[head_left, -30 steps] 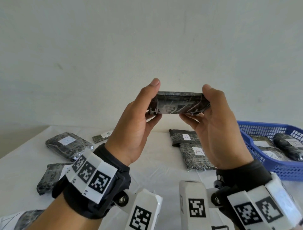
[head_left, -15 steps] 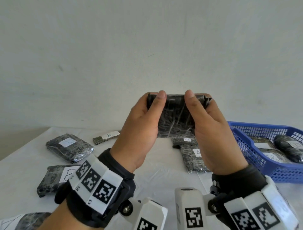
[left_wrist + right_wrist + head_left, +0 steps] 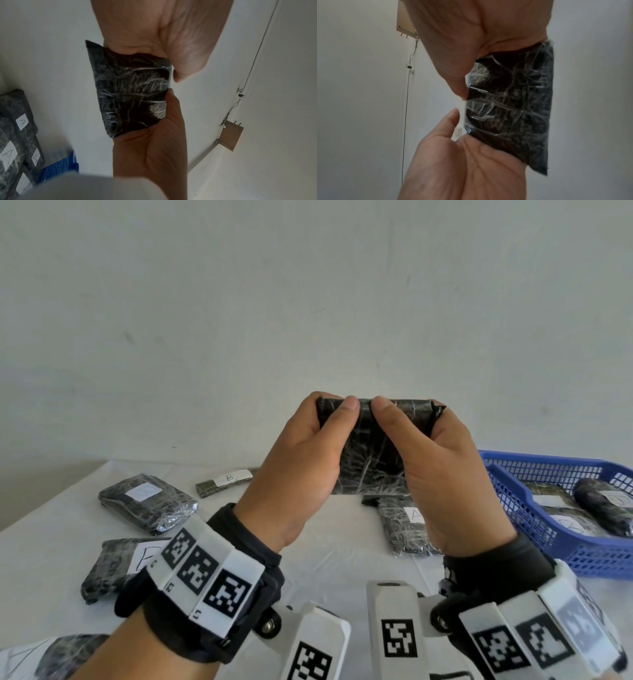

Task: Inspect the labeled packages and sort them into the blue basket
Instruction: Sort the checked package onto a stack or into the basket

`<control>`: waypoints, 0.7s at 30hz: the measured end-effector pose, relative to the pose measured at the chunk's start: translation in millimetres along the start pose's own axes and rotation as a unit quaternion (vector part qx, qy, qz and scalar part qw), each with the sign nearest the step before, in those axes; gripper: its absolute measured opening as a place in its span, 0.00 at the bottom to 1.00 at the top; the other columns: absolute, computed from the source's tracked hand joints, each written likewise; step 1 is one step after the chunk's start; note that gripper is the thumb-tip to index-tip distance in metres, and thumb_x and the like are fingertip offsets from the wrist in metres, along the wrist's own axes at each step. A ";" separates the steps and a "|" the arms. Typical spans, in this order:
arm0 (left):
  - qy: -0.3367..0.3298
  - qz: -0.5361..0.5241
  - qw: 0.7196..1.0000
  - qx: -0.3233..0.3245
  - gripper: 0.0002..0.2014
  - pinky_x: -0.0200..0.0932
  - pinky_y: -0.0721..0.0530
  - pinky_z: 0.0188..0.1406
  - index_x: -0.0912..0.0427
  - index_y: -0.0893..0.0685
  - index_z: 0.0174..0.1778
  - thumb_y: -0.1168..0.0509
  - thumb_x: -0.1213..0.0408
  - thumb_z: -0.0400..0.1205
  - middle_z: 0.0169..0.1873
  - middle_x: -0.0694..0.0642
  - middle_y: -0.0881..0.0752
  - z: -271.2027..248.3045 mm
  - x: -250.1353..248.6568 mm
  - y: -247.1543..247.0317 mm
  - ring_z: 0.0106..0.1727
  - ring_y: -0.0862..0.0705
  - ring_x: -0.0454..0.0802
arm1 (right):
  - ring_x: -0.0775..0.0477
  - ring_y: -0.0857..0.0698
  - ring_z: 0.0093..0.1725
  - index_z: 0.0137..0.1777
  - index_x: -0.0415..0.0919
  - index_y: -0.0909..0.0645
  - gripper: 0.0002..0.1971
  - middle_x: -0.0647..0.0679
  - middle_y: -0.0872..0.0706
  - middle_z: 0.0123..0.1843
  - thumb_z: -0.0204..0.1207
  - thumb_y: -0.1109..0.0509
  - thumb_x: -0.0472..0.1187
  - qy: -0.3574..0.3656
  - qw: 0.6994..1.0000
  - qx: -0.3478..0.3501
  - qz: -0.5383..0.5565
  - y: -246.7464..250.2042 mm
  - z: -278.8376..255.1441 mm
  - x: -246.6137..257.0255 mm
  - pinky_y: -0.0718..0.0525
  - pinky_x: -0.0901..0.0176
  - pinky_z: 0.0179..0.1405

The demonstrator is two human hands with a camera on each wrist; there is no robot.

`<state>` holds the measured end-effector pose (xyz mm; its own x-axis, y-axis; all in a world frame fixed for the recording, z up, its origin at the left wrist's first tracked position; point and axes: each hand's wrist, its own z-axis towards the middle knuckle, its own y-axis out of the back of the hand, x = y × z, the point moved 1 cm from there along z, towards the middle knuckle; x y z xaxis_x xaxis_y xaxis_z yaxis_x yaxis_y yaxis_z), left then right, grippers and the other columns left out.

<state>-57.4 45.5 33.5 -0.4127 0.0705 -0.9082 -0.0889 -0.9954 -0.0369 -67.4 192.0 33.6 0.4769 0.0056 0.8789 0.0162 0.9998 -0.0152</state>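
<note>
Above the table (image 3: 342, 559), left hand (image 3: 301, 470) and right hand (image 3: 442, 477) both grip one black package (image 3: 371, 453), thumbs on top

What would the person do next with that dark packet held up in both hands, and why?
Probably turn the wrapped package over: both hands, left hand and right hand, hold it upright, and no label shows on the side facing the head camera or either wrist camera.

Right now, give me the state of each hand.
Left hand: holding the black package, thumb on its near face.
Right hand: holding the same package.
</note>
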 end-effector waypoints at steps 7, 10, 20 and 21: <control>0.016 -0.020 1.000 0.015 0.28 0.75 0.19 0.71 0.68 0.21 0.63 0.40 0.42 0.85 0.62 0.75 0.17 3.7 3.1 4.4 0.67 0.15 0.70 | 0.38 0.05 0.54 0.60 0.33 0.13 0.23 0.37 0.06 0.53 0.84 0.28 0.57 -0.002 1.000 -0.003 -0.031 1.0 0.9 -1.2 0.06 0.33 0.54; 0.016 -0.019 0.999 0.026 0.28 0.73 0.20 0.73 0.67 0.18 0.65 0.43 0.43 0.87 0.63 0.70 0.13 7.5 5.4 8.7 0.67 0.13 0.64 | 0.48 0.07 0.51 0.52 0.36 0.17 0.22 0.44 0.07 0.47 0.90 0.37 0.57 -0.032 0.999 -0.020 -0.019 5.4 1.2 -0.3 0.08 0.45 0.53; 0.013 -0.086 0.996 -0.004 0.12 0.53 0.10 0.65 0.63 0.10 0.62 0.36 0.63 0.89 0.56 0.61 0.06 8.9 6.1 11.3 0.60 0.08 0.56 | 0.31 0.08 0.58 0.59 0.33 0.15 0.19 0.35 0.06 0.55 0.93 0.38 0.50 -0.010 1.000 -0.023 -0.019 10.9 3.0 3.3 0.11 0.25 0.60; 0.008 -0.087 0.996 -0.007 0.12 0.50 0.10 0.62 0.63 0.10 0.62 0.35 0.64 0.89 0.56 0.60 0.06 9.3 6.5 12.2 0.60 0.07 0.55 | 0.34 0.07 0.56 0.59 0.36 0.14 0.18 0.38 0.05 0.54 0.92 0.36 0.51 -0.012 1.000 -0.009 -0.027 11.6 2.2 4.7 0.09 0.27 0.60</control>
<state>-69.6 34.4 30.9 -0.3770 0.2406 -0.8944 -0.1449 -0.9691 -0.1997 -66.9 203.7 38.6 0.4540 -0.0481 0.8897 0.0578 0.9980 0.0245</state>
